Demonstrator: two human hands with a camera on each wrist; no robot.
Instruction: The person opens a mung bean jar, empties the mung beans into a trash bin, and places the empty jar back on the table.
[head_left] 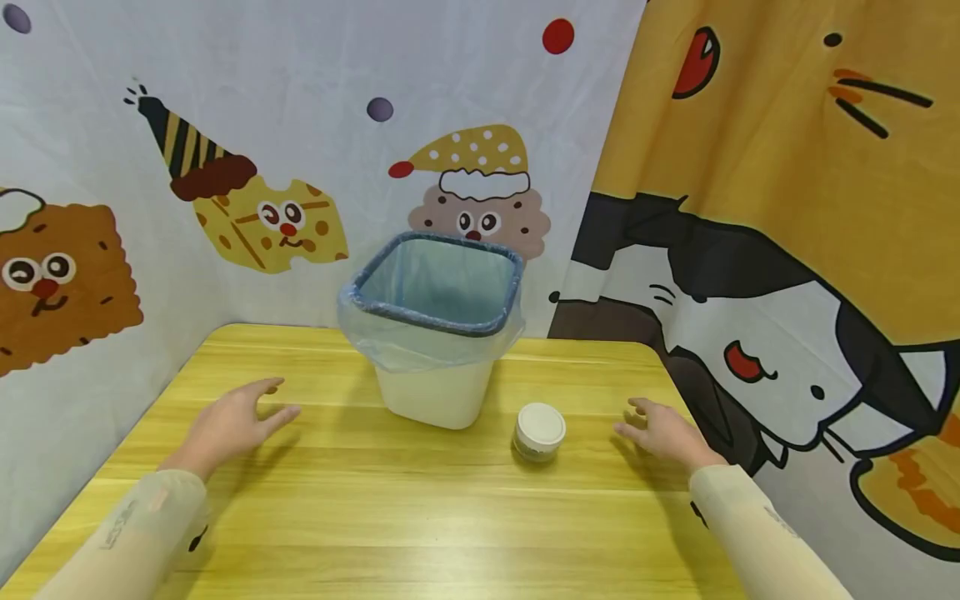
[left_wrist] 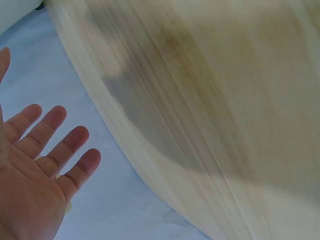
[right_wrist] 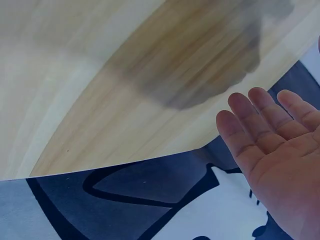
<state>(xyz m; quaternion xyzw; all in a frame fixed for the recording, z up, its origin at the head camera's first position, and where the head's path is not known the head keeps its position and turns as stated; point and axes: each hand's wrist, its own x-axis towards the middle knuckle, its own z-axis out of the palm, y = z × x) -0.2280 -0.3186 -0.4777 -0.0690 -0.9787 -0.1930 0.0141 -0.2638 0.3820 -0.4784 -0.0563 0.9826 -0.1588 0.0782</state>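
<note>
My left hand [head_left: 232, 423] hovers over the left part of the table, its fingers loosely extended and holding nothing. Its palm and spread fingers [left_wrist: 75, 142] show in the left wrist view. On the other side my right hand [head_left: 663, 431] is likewise relaxed, with nothing in it; the right wrist view shows its bare palm [right_wrist: 285, 165]. Nearest to the right hand is a small round jar with a white lid [head_left: 541, 427], standing upright. A white bin [head_left: 435, 392] stands behind and left of the jar, lined with a translucent blue bag [head_left: 405, 342] folded over its rim.
The bin and jar stand on a yellowish wood-grain table [head_left: 420, 517] with rounded far corners. Behind it hangs a pale cloth [head_left: 300, 50] printed with cartoon food. An orange curtain [head_left: 765, 150] with cartoon animals hangs along the right side.
</note>
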